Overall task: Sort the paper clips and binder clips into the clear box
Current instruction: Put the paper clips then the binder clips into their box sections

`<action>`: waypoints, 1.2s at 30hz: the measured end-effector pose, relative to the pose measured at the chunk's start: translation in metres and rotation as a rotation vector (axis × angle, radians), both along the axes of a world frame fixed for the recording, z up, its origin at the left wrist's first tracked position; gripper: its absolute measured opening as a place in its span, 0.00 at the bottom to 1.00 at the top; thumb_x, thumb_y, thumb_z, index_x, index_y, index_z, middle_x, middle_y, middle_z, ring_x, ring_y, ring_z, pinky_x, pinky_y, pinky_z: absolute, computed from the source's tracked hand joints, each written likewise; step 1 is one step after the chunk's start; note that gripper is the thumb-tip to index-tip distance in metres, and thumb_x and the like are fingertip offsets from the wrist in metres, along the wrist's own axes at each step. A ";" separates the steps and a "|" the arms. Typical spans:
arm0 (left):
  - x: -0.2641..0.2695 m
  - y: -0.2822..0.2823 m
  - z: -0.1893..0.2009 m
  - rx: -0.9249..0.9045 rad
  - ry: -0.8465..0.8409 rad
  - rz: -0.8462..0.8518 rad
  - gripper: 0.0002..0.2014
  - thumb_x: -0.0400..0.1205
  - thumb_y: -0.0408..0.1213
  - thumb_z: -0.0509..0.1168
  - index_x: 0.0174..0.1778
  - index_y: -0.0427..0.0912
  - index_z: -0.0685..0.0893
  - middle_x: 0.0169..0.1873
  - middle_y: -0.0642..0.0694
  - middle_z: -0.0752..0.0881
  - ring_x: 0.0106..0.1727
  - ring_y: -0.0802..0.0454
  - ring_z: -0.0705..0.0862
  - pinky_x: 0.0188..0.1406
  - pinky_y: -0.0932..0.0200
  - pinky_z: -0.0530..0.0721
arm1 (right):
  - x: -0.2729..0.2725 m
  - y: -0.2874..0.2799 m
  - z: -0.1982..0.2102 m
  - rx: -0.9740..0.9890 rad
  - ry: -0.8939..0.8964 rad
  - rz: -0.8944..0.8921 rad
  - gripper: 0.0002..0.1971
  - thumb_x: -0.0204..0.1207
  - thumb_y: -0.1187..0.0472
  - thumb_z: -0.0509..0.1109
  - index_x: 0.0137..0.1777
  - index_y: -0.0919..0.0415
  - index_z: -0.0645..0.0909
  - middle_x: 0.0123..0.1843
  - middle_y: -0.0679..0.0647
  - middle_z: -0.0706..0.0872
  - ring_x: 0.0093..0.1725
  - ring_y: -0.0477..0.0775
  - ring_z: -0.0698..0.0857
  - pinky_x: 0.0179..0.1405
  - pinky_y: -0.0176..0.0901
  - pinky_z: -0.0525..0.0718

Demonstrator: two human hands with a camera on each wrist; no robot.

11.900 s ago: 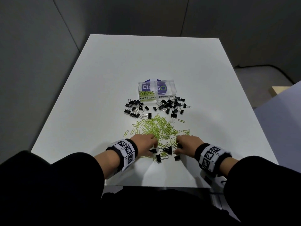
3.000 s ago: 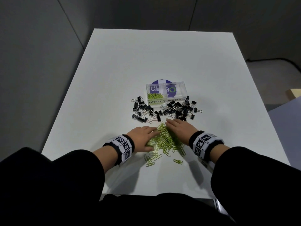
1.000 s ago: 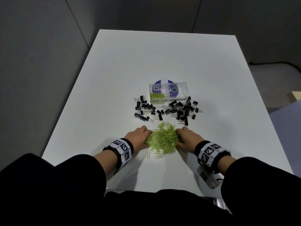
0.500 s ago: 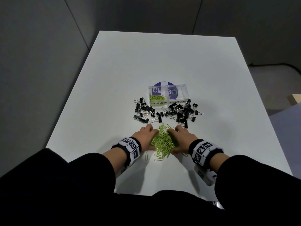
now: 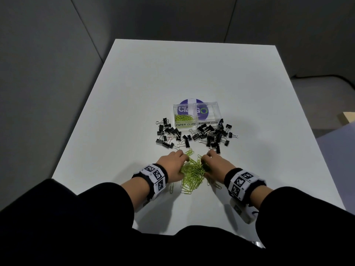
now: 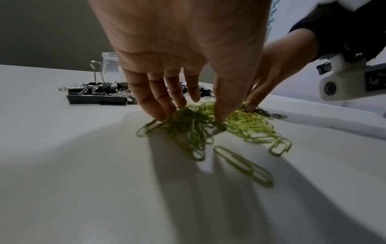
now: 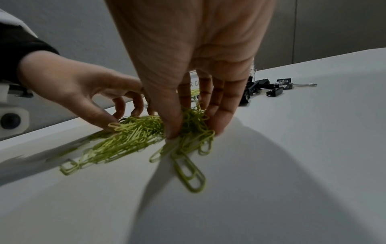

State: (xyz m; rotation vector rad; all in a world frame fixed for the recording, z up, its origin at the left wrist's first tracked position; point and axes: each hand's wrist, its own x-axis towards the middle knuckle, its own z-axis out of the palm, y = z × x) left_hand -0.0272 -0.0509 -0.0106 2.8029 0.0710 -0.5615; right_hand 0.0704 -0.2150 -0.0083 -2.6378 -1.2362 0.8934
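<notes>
Near the front edge of the white table (image 5: 192, 73), both hands close in on a heap of green paper clips (image 5: 193, 170). The left hand (image 5: 172, 166) comes at the heap from the left, its fingers (image 6: 154, 105) bent down and its thumb opposite them, pinching a bunch of clips between them. The right hand (image 5: 217, 166) does the same from the right: in the right wrist view its thumb and fingers (image 7: 221, 115) pinch a tangled bunch, with a few clips dangling beneath. The two hands lie close together, with the heap between them. Some loose clips lie flat on the table on the near side of the heap, one just beside the left wrist.

Farther toward the middle of the table, black binder clips (image 5: 211, 134) are scattered in two groups, left and right, just in front of the clear box (image 5: 196, 117). The box has two compartments with handwritten labels on its front wall. The left one, marked PAPER CLIPS, holds a small layer of green clips; the right one, marked BINDER CLIPS, shows no clips inside. A purple round logo shows through the box.
</notes>
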 end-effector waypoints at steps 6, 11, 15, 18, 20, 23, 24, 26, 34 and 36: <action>0.007 -0.011 0.000 0.036 0.068 -0.065 0.34 0.73 0.54 0.70 0.73 0.50 0.66 0.68 0.45 0.70 0.66 0.45 0.73 0.57 0.49 0.81 | 0.001 0.001 0.001 -0.019 -0.017 0.031 0.18 0.75 0.61 0.69 0.64 0.58 0.74 0.61 0.59 0.75 0.55 0.63 0.81 0.53 0.52 0.83; 0.011 -0.009 -0.001 0.015 0.028 -0.058 0.20 0.80 0.43 0.65 0.68 0.48 0.73 0.64 0.44 0.75 0.62 0.45 0.76 0.56 0.52 0.79 | 0.002 -0.002 0.003 -0.005 -0.041 0.038 0.15 0.77 0.61 0.67 0.62 0.62 0.75 0.63 0.59 0.74 0.56 0.63 0.80 0.54 0.53 0.82; 0.010 -0.007 -0.001 0.047 0.000 -0.071 0.17 0.82 0.40 0.62 0.67 0.44 0.75 0.62 0.44 0.78 0.61 0.44 0.77 0.56 0.51 0.78 | 0.001 -0.003 0.003 0.013 -0.034 0.052 0.21 0.77 0.61 0.66 0.70 0.58 0.70 0.66 0.58 0.74 0.60 0.62 0.79 0.56 0.51 0.81; 0.009 -0.009 0.000 0.087 -0.034 -0.095 0.15 0.83 0.39 0.59 0.66 0.44 0.76 0.59 0.43 0.80 0.59 0.43 0.79 0.52 0.51 0.79 | -0.001 -0.001 0.003 0.024 -0.050 0.075 0.17 0.78 0.58 0.66 0.67 0.57 0.73 0.63 0.59 0.75 0.56 0.62 0.81 0.54 0.50 0.83; 0.010 -0.010 0.001 0.115 -0.046 -0.116 0.14 0.84 0.37 0.57 0.65 0.43 0.77 0.57 0.42 0.81 0.56 0.42 0.81 0.47 0.51 0.80 | -0.001 0.000 0.003 0.027 -0.066 0.084 0.14 0.78 0.58 0.65 0.63 0.58 0.75 0.61 0.59 0.76 0.54 0.62 0.81 0.52 0.50 0.83; 0.009 -0.010 0.000 0.127 -0.058 -0.131 0.13 0.84 0.37 0.56 0.63 0.42 0.78 0.55 0.42 0.81 0.54 0.42 0.82 0.45 0.52 0.80 | 0.001 -0.003 0.002 0.038 -0.067 0.083 0.14 0.78 0.60 0.65 0.63 0.57 0.77 0.61 0.58 0.77 0.56 0.62 0.81 0.55 0.51 0.82; 0.009 -0.010 0.000 0.118 -0.062 -0.127 0.13 0.84 0.37 0.56 0.63 0.42 0.78 0.55 0.42 0.81 0.54 0.42 0.82 0.45 0.52 0.80 | 0.002 -0.004 0.002 0.041 -0.062 0.085 0.14 0.78 0.61 0.66 0.63 0.58 0.77 0.61 0.58 0.78 0.56 0.62 0.81 0.56 0.51 0.82; 0.008 -0.009 0.001 0.094 -0.076 -0.123 0.13 0.85 0.36 0.57 0.64 0.42 0.79 0.55 0.43 0.82 0.53 0.43 0.83 0.45 0.52 0.81 | 0.004 -0.005 0.001 0.049 -0.056 0.090 0.14 0.78 0.62 0.66 0.63 0.58 0.78 0.60 0.58 0.79 0.56 0.61 0.81 0.56 0.51 0.82; 0.007 -0.005 0.003 -0.002 -0.107 -0.092 0.12 0.85 0.34 0.57 0.61 0.41 0.80 0.57 0.45 0.83 0.53 0.47 0.83 0.46 0.60 0.79 | 0.009 -0.011 0.007 0.061 -0.026 0.057 0.15 0.81 0.60 0.63 0.65 0.60 0.79 0.63 0.57 0.80 0.59 0.58 0.81 0.58 0.43 0.79; 0.006 -0.006 0.003 -0.008 -0.101 -0.083 0.12 0.85 0.32 0.56 0.61 0.40 0.79 0.57 0.45 0.82 0.53 0.47 0.83 0.49 0.57 0.82 | 0.008 -0.012 0.007 0.062 -0.028 0.057 0.14 0.81 0.60 0.63 0.64 0.61 0.79 0.63 0.57 0.80 0.59 0.58 0.81 0.57 0.44 0.79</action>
